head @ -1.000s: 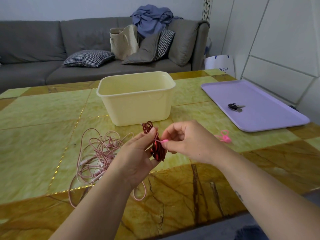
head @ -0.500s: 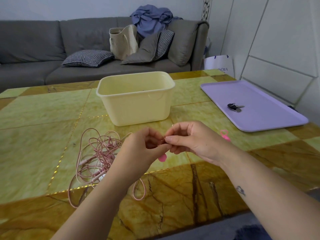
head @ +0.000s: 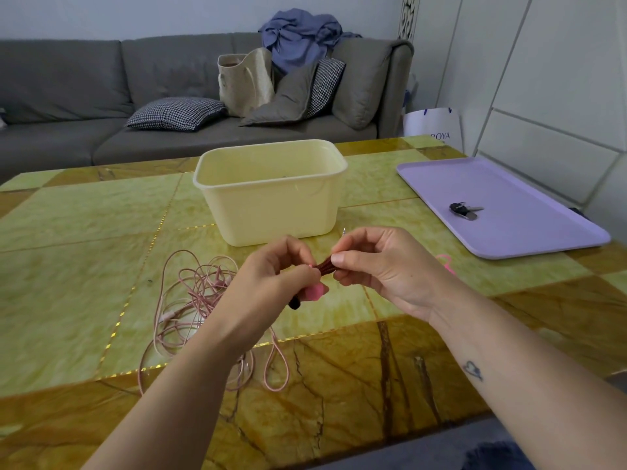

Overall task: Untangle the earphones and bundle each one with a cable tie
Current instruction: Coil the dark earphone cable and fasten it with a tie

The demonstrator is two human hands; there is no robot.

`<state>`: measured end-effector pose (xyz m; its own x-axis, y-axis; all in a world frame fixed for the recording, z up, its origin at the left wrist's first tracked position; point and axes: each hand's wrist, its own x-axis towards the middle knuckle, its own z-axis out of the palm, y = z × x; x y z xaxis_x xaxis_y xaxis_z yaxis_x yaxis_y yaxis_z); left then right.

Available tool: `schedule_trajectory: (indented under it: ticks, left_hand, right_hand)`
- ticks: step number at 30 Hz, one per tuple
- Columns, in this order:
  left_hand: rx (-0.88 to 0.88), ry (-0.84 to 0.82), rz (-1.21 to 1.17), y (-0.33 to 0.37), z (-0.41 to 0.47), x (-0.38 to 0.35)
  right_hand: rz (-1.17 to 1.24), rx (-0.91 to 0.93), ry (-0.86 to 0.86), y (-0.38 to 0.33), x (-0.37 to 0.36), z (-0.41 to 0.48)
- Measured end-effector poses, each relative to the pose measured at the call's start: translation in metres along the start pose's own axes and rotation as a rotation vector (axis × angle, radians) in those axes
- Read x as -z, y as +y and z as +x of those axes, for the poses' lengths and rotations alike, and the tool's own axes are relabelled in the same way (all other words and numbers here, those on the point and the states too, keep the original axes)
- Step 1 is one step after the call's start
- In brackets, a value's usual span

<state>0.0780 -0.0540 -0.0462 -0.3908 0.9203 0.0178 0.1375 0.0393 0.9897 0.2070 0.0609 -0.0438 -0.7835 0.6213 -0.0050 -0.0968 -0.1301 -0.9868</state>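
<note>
- Two hands, left hand [head: 271,271] and right hand [head: 381,266], pinch the coiled dark-red earphones [head: 325,267] above the worktop [head: 84,266].
- A pink cable tie [head: 314,293] pokes out under the left hand.
- The pink earphones [head: 193,300] lie tangled on the left.

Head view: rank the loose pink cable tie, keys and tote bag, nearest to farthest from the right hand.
1. loose pink cable tie, on the table just right of the right hand.
2. keys, on the purple tray, farther right and back.
3. tote bag, on the sofa behind the table.
</note>
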Motion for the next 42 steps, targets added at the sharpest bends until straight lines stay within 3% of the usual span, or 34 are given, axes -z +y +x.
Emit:
schedule_trajectory:
  ticks: [3, 5, 11, 16, 21, 24, 30, 34, 38, 42]
  left_hand:
    - [0.067, -0.016, -0.240, -0.001, 0.001, -0.002]
    - [0.065, -0.026, -0.272, -0.003, 0.001, -0.003]
    - [-0.078, -0.004, -0.029, 0.000, -0.001, -0.002]
    - [-0.065, 0.041, 0.019, -0.001, 0.003, 0.005]
    - [-0.007, 0.043, -0.047, -0.005, 0.004, 0.019]
    - [-0.016, 0.052, -0.074, -0.002, 0.007, 0.028]
    - [-0.069, 0.095, -0.028, 0.012, 0.004, 0.052]
    - [-0.089, 0.184, 0.261, 0.006, 0.004, 0.074]
    - [0.011, 0.198, 0.604, -0.016, 0.001, 0.098]
    - [0.126, 0.069, 0.953, -0.029, -0.008, 0.107]
  right_hand:
    - [0.030, 0.011, 0.005, 0.000, -0.002, 0.001]
    - [0.022, 0.016, 0.006, -0.001, -0.002, 0.001]
    - [0.054, 0.005, 0.050, -0.003, 0.002, 0.002]
    - [0.072, 0.040, 0.072, 0.000, -0.002, 0.005]
    - [-0.114, 0.047, -0.009, 0.000, -0.002, 0.007]
    - [-0.379, 0.039, -0.055, -0.004, -0.005, 0.009]
    - [-0.703, 0.135, 0.032, -0.018, -0.027, 0.021]
    - [-0.712, 0.235, 0.158, -0.032, -0.035, 0.051]
    - [-0.828, 0.379, 0.381, -0.049, -0.042, 0.102]
    - [-1.204, 0.235, 0.522, -0.048, -0.029, 0.148]
